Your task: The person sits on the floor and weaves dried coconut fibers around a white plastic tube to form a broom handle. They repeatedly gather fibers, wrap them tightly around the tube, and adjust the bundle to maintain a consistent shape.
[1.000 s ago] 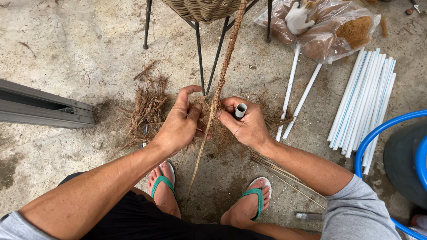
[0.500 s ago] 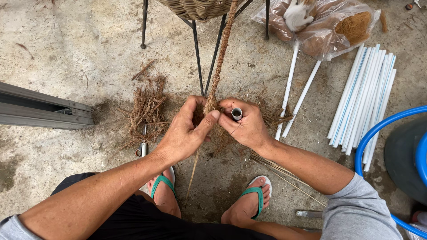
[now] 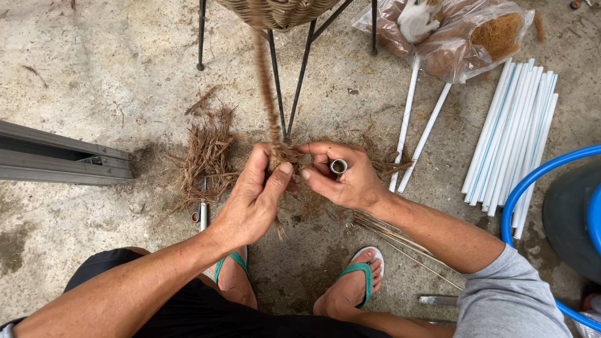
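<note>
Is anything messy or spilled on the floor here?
Yes. Loose brown fibre lies scattered on the concrete floor, left of the hands and around them. Two white pipes lie apart from the neat stack of pipes. Nothing looks broken.

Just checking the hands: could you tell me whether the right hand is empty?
No, the right hand grips a small metal tube and pinches the brown fibre rope.

fibre pile [image 3: 206, 159] left of hands, pipes [image 3: 513, 131] right, stand [image 3: 288, 69] ahead
</note>
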### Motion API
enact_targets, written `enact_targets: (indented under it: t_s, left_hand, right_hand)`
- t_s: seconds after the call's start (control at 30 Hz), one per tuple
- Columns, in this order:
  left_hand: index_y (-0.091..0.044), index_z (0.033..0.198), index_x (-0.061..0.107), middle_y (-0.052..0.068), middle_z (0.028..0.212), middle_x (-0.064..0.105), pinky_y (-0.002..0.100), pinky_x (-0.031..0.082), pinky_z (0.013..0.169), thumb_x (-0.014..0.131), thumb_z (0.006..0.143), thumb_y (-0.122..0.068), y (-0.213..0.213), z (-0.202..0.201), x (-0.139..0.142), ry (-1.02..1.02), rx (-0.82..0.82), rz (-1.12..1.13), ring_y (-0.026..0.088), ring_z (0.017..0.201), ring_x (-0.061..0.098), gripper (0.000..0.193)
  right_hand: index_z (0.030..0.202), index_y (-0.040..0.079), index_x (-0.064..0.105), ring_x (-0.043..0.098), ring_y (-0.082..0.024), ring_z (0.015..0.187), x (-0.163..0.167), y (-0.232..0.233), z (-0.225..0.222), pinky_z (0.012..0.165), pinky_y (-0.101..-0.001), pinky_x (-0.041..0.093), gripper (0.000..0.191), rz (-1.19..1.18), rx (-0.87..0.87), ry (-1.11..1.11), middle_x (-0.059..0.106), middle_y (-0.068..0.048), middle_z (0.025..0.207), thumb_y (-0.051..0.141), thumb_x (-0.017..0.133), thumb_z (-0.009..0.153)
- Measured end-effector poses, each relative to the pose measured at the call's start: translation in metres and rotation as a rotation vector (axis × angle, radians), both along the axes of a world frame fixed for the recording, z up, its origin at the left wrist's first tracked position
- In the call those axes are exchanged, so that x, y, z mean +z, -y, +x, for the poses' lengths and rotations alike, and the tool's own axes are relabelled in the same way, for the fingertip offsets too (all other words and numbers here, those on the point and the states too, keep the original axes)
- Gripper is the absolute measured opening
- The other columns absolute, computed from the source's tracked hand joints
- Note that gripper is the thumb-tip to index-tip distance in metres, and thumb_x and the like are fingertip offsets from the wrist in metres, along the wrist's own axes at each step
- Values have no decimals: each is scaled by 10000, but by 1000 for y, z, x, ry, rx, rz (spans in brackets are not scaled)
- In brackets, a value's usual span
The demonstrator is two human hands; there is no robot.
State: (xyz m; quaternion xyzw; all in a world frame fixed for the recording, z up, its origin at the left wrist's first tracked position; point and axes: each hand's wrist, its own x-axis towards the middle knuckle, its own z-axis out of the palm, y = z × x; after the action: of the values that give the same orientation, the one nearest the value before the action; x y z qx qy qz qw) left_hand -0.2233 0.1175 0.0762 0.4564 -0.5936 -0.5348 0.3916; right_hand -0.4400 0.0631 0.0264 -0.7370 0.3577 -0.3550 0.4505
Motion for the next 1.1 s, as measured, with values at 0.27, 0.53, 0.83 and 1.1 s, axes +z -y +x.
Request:
enact_targets:
  t_s: [0.27,0.53,0.83,1.1]
  left_hand:
    - [-94,1253,498,-25,865,450,277,449,660,463,1092,-205,3,11,10,83,83,50,65,772,420,199]
    - [-106,1261,534,-48,775,418,259,368,562,506,1062,-213,3,14,10,55,76,132,59,679,377,228]
    - [-114,1216,536,-60,789,458,234,387,565,515,1056,-201,5,13,9,47,80,75,37,688,398,184]
    - [-94,971,436,-34,774,400,252,372,538,558,1085,-214,6,12,6,136,92,-3,48,694,369,205]
  right_hand:
    - [1174,77,742,496,-45,606,8,7,-1,539,-264,398,278,-211,15,54,514,56,682,53,806,904]
    - [1133,61,720,486,-52,627,21,6,0,536,-271,375,294,-264,59,43,518,45,715,85,846,869]
    - [1061,60,703,477,-49,618,25,4,3,536,-275,363,249,-244,62,32,505,46,710,97,851,865]
    - [998,69,686,484,-40,615,24,3,3,533,-264,380,181,-239,45,22,500,52,695,89,822,880]
